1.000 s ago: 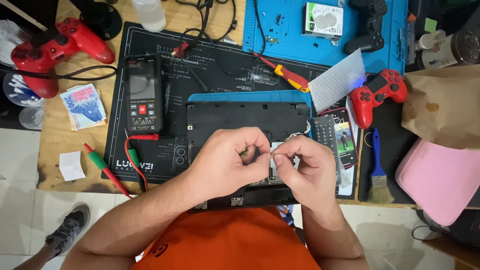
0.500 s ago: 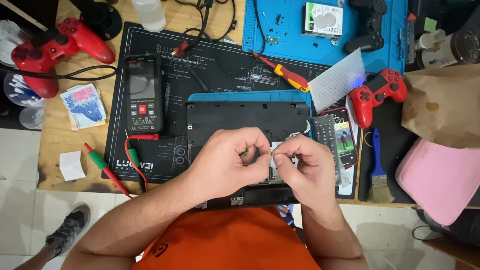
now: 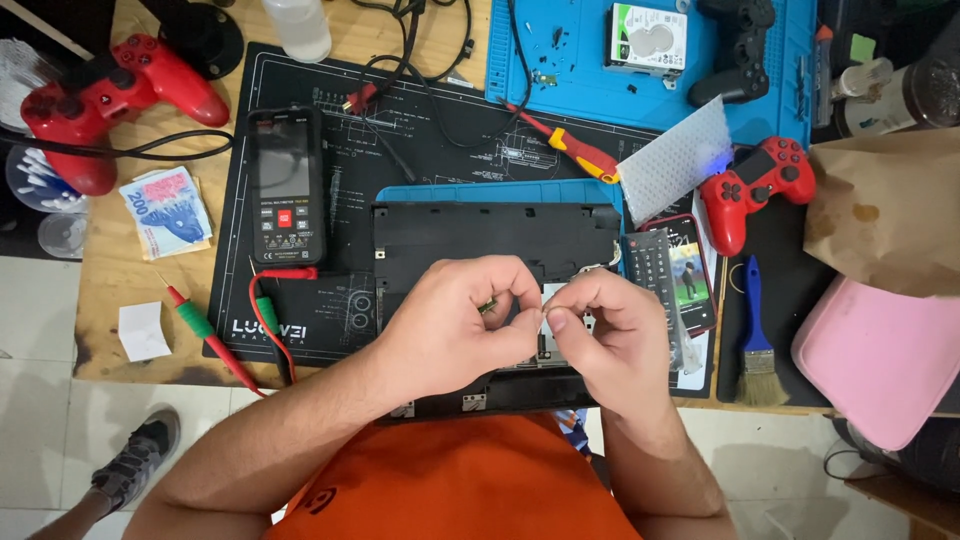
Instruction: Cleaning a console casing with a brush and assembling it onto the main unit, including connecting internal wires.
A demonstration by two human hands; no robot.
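- Left hand (image 3: 455,325): fingertips pinched on a small green part (image 3: 487,306), possibly a connector.
- Right hand (image 3: 605,335): fingers curled, thumb meeting the left fingertips; contents unclear.
- Both over the black console case (image 3: 490,235).
- Multimeter (image 3: 285,185) left; brush (image 3: 758,340) right.

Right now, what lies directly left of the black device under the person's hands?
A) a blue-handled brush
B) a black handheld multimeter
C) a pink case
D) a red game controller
B: the black handheld multimeter lies on the dark mat just left of the black device; the brush and pink case are on the right.
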